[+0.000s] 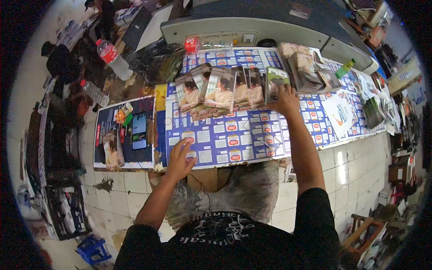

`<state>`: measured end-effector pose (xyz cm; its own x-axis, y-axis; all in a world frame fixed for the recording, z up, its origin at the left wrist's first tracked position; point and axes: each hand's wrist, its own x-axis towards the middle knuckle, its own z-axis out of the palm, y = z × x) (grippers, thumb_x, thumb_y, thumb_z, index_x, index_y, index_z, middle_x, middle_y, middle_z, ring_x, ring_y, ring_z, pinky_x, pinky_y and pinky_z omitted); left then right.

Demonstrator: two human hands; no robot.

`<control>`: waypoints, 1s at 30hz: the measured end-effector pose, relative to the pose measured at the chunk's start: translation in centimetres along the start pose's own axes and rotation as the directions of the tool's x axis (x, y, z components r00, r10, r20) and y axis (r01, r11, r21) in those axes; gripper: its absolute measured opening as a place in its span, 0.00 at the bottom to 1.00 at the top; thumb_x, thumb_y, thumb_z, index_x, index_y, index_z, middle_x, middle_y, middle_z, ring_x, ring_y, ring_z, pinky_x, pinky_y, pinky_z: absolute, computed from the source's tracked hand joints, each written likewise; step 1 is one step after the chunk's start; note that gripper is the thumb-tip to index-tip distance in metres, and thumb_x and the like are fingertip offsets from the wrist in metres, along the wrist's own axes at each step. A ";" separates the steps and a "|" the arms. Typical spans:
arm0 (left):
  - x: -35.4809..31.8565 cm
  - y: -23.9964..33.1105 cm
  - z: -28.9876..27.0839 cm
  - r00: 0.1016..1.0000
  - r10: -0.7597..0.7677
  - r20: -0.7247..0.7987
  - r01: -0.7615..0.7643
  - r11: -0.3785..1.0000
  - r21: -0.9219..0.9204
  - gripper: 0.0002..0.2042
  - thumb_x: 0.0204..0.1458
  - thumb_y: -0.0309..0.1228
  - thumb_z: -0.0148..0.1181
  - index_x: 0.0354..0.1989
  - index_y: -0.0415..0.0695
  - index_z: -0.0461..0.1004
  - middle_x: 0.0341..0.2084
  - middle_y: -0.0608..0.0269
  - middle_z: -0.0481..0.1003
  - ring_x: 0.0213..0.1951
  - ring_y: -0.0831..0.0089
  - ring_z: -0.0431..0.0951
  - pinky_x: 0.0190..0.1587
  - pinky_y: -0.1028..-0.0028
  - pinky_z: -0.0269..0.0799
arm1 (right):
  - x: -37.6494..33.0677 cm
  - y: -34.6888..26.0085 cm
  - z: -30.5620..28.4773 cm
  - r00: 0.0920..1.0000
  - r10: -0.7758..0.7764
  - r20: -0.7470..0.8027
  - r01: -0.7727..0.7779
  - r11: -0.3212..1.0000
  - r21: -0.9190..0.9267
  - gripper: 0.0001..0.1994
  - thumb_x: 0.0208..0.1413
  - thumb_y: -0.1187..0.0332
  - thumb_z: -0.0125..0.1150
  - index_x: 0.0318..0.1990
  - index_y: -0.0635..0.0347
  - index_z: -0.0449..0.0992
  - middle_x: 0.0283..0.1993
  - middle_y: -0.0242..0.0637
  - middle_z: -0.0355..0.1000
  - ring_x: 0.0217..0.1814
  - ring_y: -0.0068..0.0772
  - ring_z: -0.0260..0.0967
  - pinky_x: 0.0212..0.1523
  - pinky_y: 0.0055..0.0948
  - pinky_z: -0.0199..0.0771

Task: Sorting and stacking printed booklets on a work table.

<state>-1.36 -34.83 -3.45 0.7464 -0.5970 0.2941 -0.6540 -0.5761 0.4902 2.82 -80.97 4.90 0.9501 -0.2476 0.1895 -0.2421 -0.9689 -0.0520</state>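
Observation:
My left hand (181, 161) hovers over or rests on the near edge of the table, fingers apart and nothing in them. At the far right of the row, my right hand (286, 101) has its fingers bent over the right side of a greenish printed booklet (273, 83). Several stacks of photo-covered booklets (219, 92), showing a person in a light top, stand fanned out to its left. Farther right lies a taller pile of similar booklets (305, 72). Between the hands stretches a blue and white printed sheet (211, 139) covering the table.
On the left, a dark mat (102, 141) holds a phone (139, 130) and another booklet stack (112, 150). Plastic bottles (114, 60) stand or lie beyond it. A green bottle (345, 68) and a white printed bag (339, 114) lie to the right. A grey machine (279, 32) borders the back.

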 end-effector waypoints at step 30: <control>-0.8 -0.7 1.1 0.985 -0.114 -0.129 0.112 0.993 -0.021 0.23 0.56 0.38 0.61 0.58 0.41 0.71 0.56 0.53 0.69 0.57 0.52 0.70 0.58 0.58 0.66 | -0.5 5.2 1.0 0.865 -0.365 -0.345 0.372 0.927 -0.049 0.15 0.56 0.77 0.50 0.51 0.62 0.74 0.55 0.45 0.74 0.58 0.45 0.72 0.57 0.40 0.71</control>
<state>-1.63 -34.55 -4.93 0.8258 -0.4503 0.3396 -0.5632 -0.6278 0.5373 1.25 -85.89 3.53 0.8419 0.1384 0.5215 0.1192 -0.9904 0.0705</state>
